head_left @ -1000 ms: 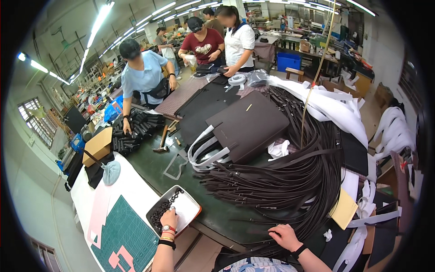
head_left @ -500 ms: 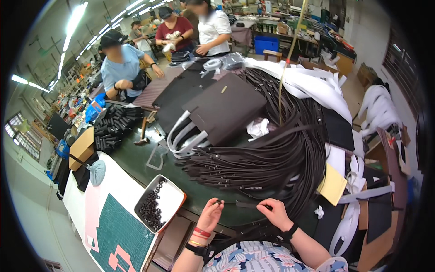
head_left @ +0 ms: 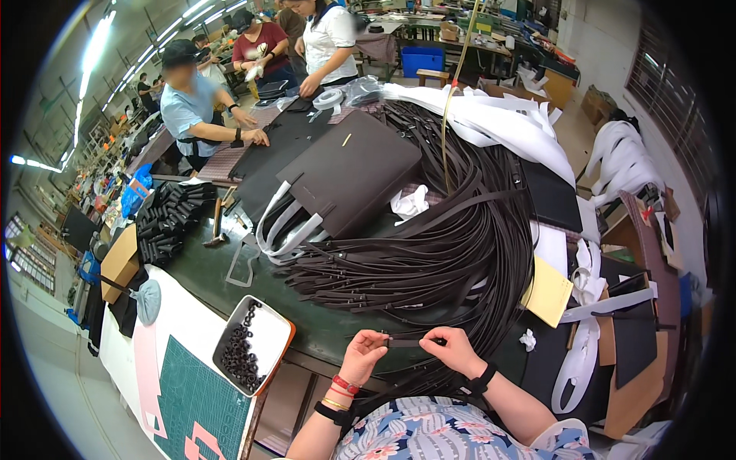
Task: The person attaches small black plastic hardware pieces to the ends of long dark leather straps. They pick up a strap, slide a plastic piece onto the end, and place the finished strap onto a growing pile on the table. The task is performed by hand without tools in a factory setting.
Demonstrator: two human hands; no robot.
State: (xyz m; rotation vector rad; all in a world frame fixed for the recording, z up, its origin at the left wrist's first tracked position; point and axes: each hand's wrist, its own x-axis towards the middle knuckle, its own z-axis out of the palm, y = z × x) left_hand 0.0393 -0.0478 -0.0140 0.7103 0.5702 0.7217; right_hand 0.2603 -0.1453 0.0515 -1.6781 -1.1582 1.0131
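- Strap [head_left: 402, 343], one, dark brown, narrow: stretched level between the two hands, above the near edge of the green table [head_left: 314, 333].
- Left hand [head_left: 363, 356], bare: thumb and fingers closed on the strap's left part; whether a small ring is also pinched there cannot be told.
- Right hand [head_left: 454, 353], bare: fingers curled and closed on the strap's right part.
- Straps, large bundle [head_left: 460, 264], dark brown: heaped beyond the hands, curving round to the right.
- Tray [head_left: 270, 337], one, white inside with a reddish outer side: at the table edge, left of the hands.
- Rings [head_left: 241, 359], small, black, many: loose in the tray, mostly along its left side.
- Bag [head_left: 353, 176], one, dark brown, with pale-wrapped handles: lying flat beyond the bundle.
- Hammer [head_left: 218, 222], one: left of the bag.
- Cutting mat [head_left: 201, 383], green: left of the tray.
- Card [head_left: 547, 293], yellow: at the bundle's right edge.
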